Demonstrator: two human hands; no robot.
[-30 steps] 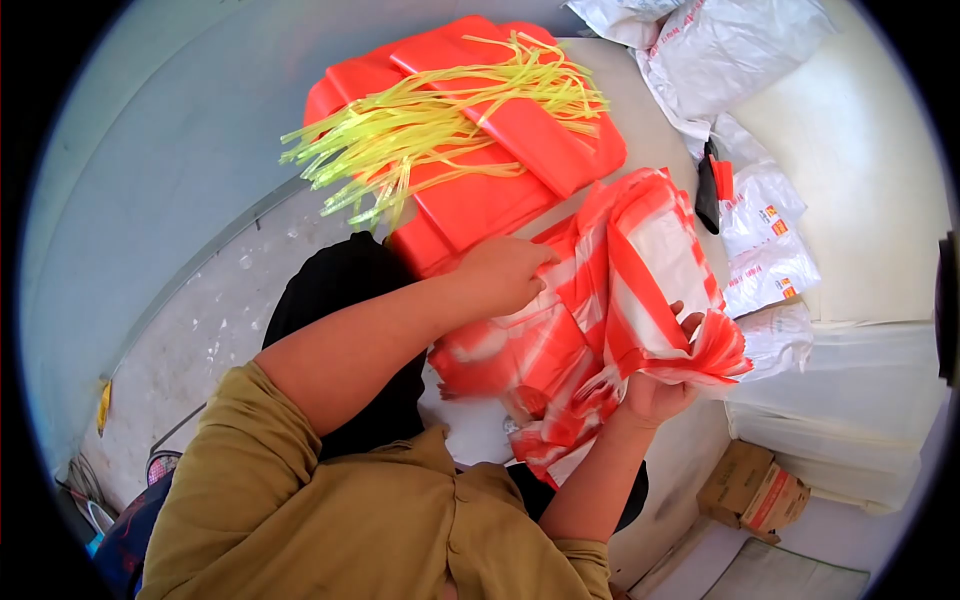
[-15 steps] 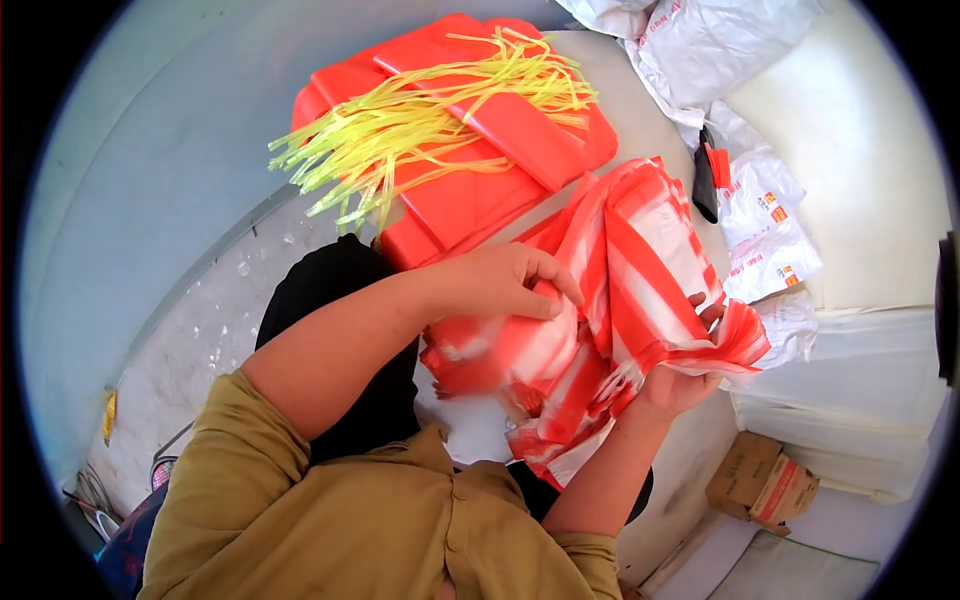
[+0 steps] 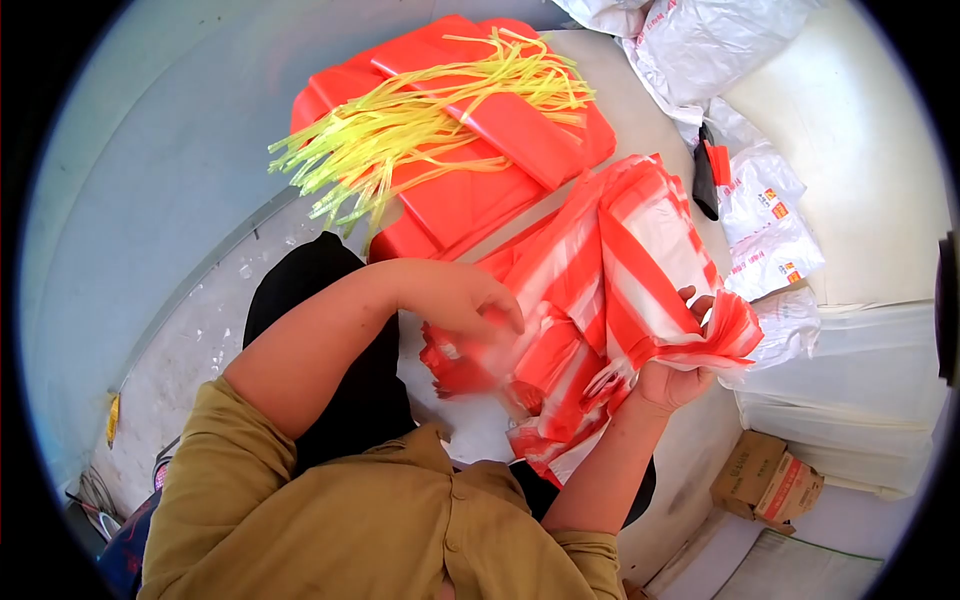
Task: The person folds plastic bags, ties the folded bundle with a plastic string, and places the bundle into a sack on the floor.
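while both hands are at the striped bags, only the right one shows a clear hold. the red-and-white striped bags (image 3: 648, 285) lie right of centre in the frame, between the two hands. the right hand (image 3: 672, 384) is the nearer to the folded upper part, gripping its ruffled end, fingers behind and palm below. the long axis of that part slopes from upper centre down and right towards this hand. the left hand (image 3: 468, 300) is over the loose lower-left portion, fingers bent; blurred, so grip cannot be told. red plastic sheets (image 3: 440, 215) bearing yellow strips (image 3: 430, 110) lie at upper centre, beyond the left hand. white bags (image 3: 762, 235) lie at right.
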